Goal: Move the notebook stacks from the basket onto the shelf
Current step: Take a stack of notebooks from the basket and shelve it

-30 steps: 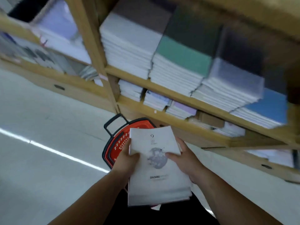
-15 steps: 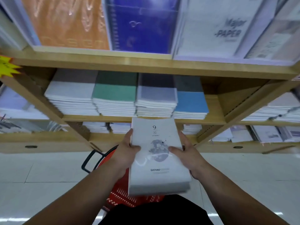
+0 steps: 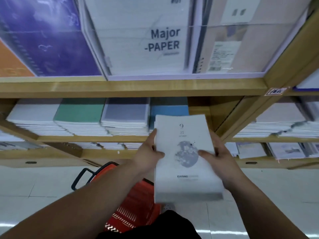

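I hold a white notebook stack [image 3: 185, 180] with a grey globe print on its cover, flat, in both hands. My left hand [image 3: 146, 155] grips its left edge and my right hand [image 3: 219, 156] grips its right edge. Its far end sits in front of the wooden shelf [image 3: 96, 139], just right of the blue stack [image 3: 168, 109], before a bare gap in the shelf [image 3: 198, 107]. The red basket [image 3: 136, 207] with a black handle stands on the floor below my arms, partly hidden by them.
White, green and grey-violet notebook stacks [image 3: 81, 118] fill the shelf to the left. A wooden divider [image 3: 241, 114] bounds the gap on the right. Large pads marked "Major-PAPER" [image 3: 146, 40] stand on the shelf above. More stacks lie on the lower shelf.
The notebook stack has risen and shifted right toward the shelf gap beside the blue stack. The view has tilted up and closer to the shelves.
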The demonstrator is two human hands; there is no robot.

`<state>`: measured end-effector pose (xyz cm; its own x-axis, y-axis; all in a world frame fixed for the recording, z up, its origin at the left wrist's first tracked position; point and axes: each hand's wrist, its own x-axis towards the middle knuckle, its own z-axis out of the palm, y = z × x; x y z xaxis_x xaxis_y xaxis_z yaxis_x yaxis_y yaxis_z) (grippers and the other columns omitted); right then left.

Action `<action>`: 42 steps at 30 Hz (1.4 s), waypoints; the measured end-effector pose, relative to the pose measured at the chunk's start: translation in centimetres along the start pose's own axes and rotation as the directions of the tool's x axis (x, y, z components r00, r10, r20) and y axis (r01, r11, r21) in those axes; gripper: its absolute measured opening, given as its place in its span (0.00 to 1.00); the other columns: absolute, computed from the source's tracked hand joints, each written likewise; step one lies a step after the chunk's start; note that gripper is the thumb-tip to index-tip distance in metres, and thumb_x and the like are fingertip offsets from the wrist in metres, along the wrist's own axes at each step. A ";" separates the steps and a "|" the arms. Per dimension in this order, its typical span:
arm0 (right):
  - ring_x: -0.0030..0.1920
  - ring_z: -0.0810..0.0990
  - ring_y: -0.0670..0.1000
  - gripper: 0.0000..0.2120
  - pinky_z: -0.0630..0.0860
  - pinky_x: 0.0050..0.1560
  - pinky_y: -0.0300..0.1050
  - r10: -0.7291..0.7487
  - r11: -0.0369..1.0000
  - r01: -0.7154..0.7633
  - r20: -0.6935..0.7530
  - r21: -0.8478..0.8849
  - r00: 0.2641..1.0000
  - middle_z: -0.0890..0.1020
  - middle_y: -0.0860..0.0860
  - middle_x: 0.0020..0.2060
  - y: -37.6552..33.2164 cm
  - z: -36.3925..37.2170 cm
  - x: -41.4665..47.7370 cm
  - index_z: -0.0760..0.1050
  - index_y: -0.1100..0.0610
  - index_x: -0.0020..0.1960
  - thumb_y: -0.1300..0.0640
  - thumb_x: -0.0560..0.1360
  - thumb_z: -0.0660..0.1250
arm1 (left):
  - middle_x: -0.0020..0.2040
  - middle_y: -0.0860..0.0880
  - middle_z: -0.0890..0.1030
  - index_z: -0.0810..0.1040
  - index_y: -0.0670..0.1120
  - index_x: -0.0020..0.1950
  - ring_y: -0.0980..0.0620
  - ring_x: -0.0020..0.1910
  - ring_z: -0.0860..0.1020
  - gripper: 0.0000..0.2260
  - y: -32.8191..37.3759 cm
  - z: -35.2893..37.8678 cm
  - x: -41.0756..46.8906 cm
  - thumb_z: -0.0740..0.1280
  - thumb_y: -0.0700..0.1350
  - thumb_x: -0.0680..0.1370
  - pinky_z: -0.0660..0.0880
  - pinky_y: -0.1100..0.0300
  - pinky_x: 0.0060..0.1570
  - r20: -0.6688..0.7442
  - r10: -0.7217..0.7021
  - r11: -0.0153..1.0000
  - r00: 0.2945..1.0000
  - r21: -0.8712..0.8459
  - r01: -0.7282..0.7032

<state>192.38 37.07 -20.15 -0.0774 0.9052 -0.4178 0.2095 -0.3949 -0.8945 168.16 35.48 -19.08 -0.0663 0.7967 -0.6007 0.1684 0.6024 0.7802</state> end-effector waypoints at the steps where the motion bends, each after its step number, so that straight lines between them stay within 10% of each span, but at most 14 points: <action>1: 0.56 0.85 0.43 0.32 0.82 0.54 0.45 -0.010 1.000 0.010 -0.002 0.024 1.000 0.85 0.35 0.57 -0.2 -0.2 1.0 0.71 0.34 0.72 0.65 0.79 0.70 | 0.61 0.45 0.82 0.55 0.57 0.82 0.45 0.52 0.83 0.40 0.9 0.2 1.0 0.65 0.28 0.78 0.81 0.57 0.45 -0.019 0.011 1.000 1.000 -0.017 -0.011; 6: 0.60 0.84 0.49 0.31 0.82 0.57 0.50 -0.078 0.996 0.078 -0.006 0.042 0.997 0.84 0.43 0.62 -1.9 0.4 7.5 0.70 0.40 0.75 0.66 0.79 0.69 | 0.70 0.44 0.77 0.58 0.52 0.83 0.44 0.59 0.81 0.38 3.9 -0.6 6.8 0.63 0.29 0.77 0.81 0.48 0.57 -0.092 0.047 0.999 0.995 -0.001 -0.047; 17: 0.62 0.84 0.50 0.34 0.79 0.66 0.61 0.012 0.999 -0.014 -0.041 -0.038 0.999 0.84 0.45 0.64 2.3 3.0 16.4 0.68 0.38 0.78 0.62 0.79 0.71 | 0.68 0.48 0.74 0.56 0.64 0.81 0.42 0.51 0.78 0.37 -0.7 0.0 7.8 0.63 0.34 0.80 0.82 0.36 0.48 -0.054 -0.179 0.984 0.982 -0.001 0.179; 34: 0.53 0.82 0.43 0.25 0.77 0.49 0.40 0.012 0.994 -0.046 -0.305 -0.102 0.952 0.82 0.37 0.50 2.2 7.6 11.0 0.75 0.44 0.73 0.56 0.78 0.74 | 0.46 0.38 0.82 0.62 0.69 0.76 0.36 0.44 0.86 0.23 -6.0 -1.2 7.3 0.58 0.45 0.86 0.83 0.48 0.41 0.042 -0.212 0.918 0.976 -0.333 0.214; 42: 0.40 0.83 0.51 0.20 0.85 0.53 0.64 0.152 0.988 -0.151 -0.390 0.034 0.908 0.80 0.43 0.44 4.5 8.7 7.5 0.75 0.47 0.69 0.61 0.80 0.70 | 0.49 0.39 0.79 0.60 0.61 0.80 0.38 0.52 0.81 0.28 -5.0 -0.2 7.2 0.62 0.40 0.84 0.77 0.45 0.61 0.026 -0.182 0.859 0.983 -0.482 0.172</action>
<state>184.28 40.74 -28.73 0.3419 0.8230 -0.4536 0.1857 -0.5323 -0.8260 166.66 38.15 -27.28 -0.0700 0.6725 -0.7368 -0.3410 0.6780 0.6512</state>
